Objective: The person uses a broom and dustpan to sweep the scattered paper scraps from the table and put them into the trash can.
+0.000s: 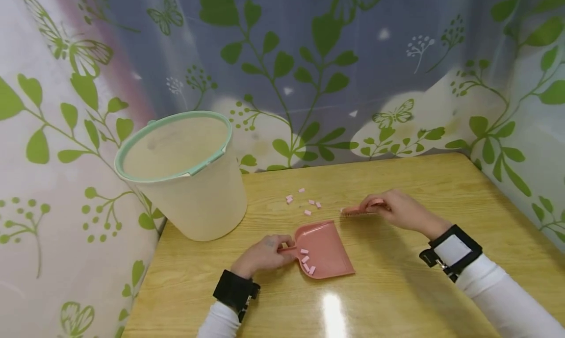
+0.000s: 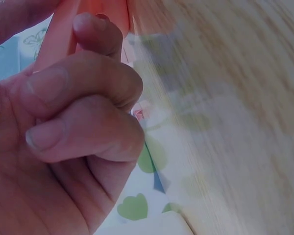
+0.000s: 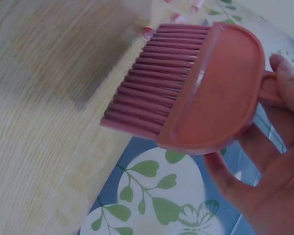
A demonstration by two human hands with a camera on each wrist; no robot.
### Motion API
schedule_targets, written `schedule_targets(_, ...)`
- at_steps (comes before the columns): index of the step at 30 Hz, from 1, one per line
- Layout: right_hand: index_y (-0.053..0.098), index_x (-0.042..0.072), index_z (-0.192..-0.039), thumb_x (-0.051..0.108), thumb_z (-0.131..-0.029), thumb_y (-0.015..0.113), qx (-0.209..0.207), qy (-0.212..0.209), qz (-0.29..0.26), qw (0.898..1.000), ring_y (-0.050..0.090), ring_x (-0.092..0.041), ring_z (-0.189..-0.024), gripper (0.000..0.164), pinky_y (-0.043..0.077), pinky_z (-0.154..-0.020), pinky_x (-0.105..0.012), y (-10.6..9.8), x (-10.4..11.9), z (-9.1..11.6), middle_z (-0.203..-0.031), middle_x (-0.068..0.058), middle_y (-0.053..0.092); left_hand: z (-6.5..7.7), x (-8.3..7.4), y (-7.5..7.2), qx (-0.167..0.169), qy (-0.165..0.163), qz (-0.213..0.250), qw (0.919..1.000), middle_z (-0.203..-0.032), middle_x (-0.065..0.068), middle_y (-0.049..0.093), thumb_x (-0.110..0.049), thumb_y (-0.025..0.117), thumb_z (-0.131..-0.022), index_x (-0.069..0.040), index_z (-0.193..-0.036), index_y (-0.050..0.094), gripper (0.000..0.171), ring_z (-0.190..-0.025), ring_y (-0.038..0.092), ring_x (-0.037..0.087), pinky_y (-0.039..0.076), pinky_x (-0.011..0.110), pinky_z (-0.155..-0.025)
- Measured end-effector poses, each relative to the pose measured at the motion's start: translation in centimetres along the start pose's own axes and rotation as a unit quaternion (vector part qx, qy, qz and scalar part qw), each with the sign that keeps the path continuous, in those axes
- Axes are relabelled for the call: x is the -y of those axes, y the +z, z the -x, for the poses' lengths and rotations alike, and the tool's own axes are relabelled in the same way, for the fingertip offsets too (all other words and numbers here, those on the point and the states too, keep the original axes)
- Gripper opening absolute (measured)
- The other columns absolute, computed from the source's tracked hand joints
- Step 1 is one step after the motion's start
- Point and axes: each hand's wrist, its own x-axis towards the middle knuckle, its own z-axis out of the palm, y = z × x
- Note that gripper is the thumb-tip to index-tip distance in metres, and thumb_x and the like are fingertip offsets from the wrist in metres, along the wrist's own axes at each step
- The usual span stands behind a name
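Note:
A pink dustpan (image 1: 327,249) lies on the table with its wide lip facing right. My left hand (image 1: 264,253) pinches its short handle, fingers curled around it in the left wrist view. Several small pale pink blocks (image 1: 305,259) rest in the pan near the handle end. Right of the pan, my right hand (image 1: 403,210) grips a matching pink hand brush (image 3: 215,93) by its handle. The brush's ridged bristles (image 3: 147,88) point left, close over the tabletop. More pink blocks (image 1: 307,213) lie scattered beyond the pan, one right at the bristle tips.
A tall cream bucket (image 1: 207,205) with a green rim stands at the table's back left, left of the scattered blocks. Curtains (image 1: 282,83) printed with leaves and butterflies hang behind and beside the wooden table (image 1: 388,299).

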Motion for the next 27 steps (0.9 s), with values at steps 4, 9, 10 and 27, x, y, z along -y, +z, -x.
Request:
schedule_targets(4, 0.076, 0.011, -0.107, 0.0, -0.096, 0.066, -0.026, 0.019, -0.005, 0.999, 0.044, -0.002, -0.057, 0.018, 0.041, -0.061, -0.026, -0.2, -0.3, -0.3, -0.1, -0.007, 0.076, 0.0, 0.0, -0.2, 0.002, -0.005, -0.013, 0.9999, -0.068, -0.007, 0.051, -0.036, 0.066, -0.098, -0.021, -0.101, 0.066, 0.015, -0.058, 0.048, 0.008, 0.037, 0.025, -0.054)
schedule_targets(9, 0.078, 0.014, -0.105, 0.004, -0.095, 0.07, -0.037, 0.001, 0.032, 0.999, 0.057, -0.003, -0.067, 0.016, 0.047, -0.066, -0.027, 1.1, -1.0, -0.5, -0.1, -0.002, 0.077, 0.0, 0.0, -0.2, 0.0, 0.0, -0.007, 1.0, -0.067, -0.007, 0.051, -0.034, 0.066, -0.098, -0.02, -0.099, 0.066, 0.014, -0.058, 0.048, 0.008, 0.037, 0.024, -0.054)
schedule_targets(10, 0.078, 0.014, -0.105, 0.004, -0.094, 0.071, -0.033, -0.003, 0.031, 0.999, 0.063, -0.005, -0.072, 0.016, 0.05, -0.068, -0.029, 1.2, -1.1, -0.4, -0.1, -0.001, 0.077, 0.0, 0.1, -0.2, 0.0, 0.002, -0.004, 1.0, -0.068, -0.007, 0.052, -0.034, 0.066, -0.098, -0.019, -0.1, 0.066, 0.014, -0.058, 0.048, 0.008, 0.038, 0.024, -0.055)
schedule_targets(27, 0.075, 0.024, -0.105, 0.0, -0.097, 0.065, 0.056, -0.065, -0.064, 0.994, 0.07, -0.007, -0.095, 0.027, 0.055, -0.074, -0.027, -0.5, 0.4, 3.3, -0.105, 0.002, 0.077, 0.1, -0.1, -0.1, -0.007, -0.026, -0.001, 0.9996, -0.076, -0.004, 0.054, -0.039, 0.068, -0.097, -0.022, -0.097, 0.066, 0.017, -0.066, 0.051, 0.012, 0.04, 0.027, -0.059)
